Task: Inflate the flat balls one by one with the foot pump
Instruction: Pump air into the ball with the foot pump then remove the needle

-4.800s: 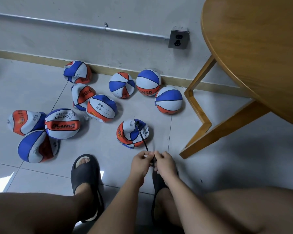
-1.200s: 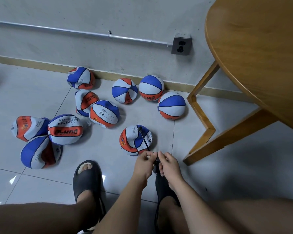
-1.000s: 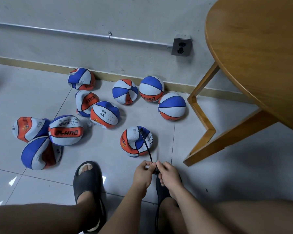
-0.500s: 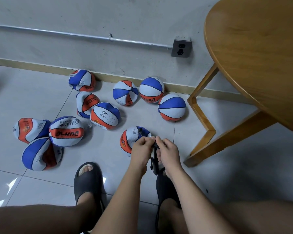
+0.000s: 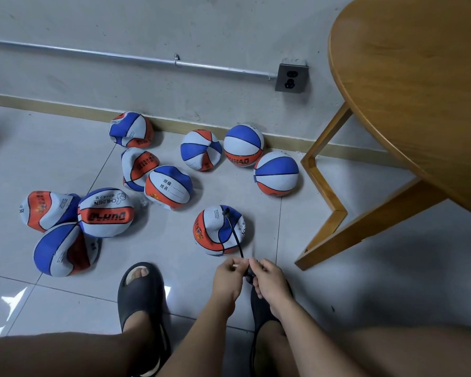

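1. While both hands meet low in the view, the left hand (image 5: 229, 278) and right hand (image 5: 268, 280) are closed side by side on a small dark pump (image 5: 249, 274) part between them — most of the pump is hidden behind the fingers, so its shape cannot be told.
2. From that grip a thin black hose (image 5: 234, 235) runs up and left to its nozzle, which sits in the top of the nearest ball (image 5: 215, 232).
3. That ball lies on the floor (image 5: 52, 164) just beyond the hands; it looks partly filled, its near side still dented.
4. Two round balls (image 5: 276, 174) lie near the wall (image 5: 174, 23), beside the table leg (image 5: 321, 172).
5. Creased flat balls (image 5: 105, 213) lie scattered to the left — some touching, one pair overlapping.
6. Dark slippers are on both feet: the left slipper (image 5: 140, 292) is flat on the tiles, and the right slipper (image 5: 261, 308) sits directly under the hands.
7. At the right edge a round wooden table (image 5: 419, 77) overhangs the floor.
8. On the wall a socket (image 5: 291, 78) ends a thin metal conduit (image 5: 120, 57).
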`<state>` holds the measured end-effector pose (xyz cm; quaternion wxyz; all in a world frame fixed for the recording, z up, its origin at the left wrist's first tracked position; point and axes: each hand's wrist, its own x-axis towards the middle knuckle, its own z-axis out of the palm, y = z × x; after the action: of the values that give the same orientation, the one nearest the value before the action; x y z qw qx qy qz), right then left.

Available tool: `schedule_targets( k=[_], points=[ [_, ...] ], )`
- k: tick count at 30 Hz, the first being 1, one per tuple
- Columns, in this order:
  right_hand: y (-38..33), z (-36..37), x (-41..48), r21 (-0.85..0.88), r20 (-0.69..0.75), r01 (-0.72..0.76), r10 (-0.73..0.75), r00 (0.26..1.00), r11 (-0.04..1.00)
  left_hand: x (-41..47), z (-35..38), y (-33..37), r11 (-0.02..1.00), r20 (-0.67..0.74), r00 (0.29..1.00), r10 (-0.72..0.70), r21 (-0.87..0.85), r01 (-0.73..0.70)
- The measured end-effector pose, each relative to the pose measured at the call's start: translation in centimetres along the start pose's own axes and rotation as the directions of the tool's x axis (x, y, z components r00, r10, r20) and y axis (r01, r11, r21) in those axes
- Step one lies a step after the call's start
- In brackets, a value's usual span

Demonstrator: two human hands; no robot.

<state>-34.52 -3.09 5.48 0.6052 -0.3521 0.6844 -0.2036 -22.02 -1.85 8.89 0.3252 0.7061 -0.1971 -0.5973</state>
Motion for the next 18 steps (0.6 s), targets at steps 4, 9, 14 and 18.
schedule_targets(
  k=[4,9,14,18],
  points=[
    [0.6,-0.3,-0.1,-0.013,-0.003,-0.065,0.065,0.998,0.998,-0.2,0.2,-1.2,0.999,-0.025,1.0,-0.005,0.037,0.006],
    [-1.8,0.3,0.1,0.045,-0.074,0.059,-0.056,0.996,0.997,-1.3,0.5,1.9,0.994,-0.023,0.998,0.059,-0.093,-0.061],
    [-7.0,1.9,1.6,0.117,-0.149,0.196,-0.178,0.973,0.974,-2.7,1.5,7.8,0.948,0.018,0.98,0.197,-0.26,-0.186],
    [-8.0,0.7,0.2,0.125,-0.165,0.275,-0.253,0.953,0.953,-1.7,1.0,8.4,0.944,0.006,0.978,0.208,-0.263,-0.199]
  ],
)
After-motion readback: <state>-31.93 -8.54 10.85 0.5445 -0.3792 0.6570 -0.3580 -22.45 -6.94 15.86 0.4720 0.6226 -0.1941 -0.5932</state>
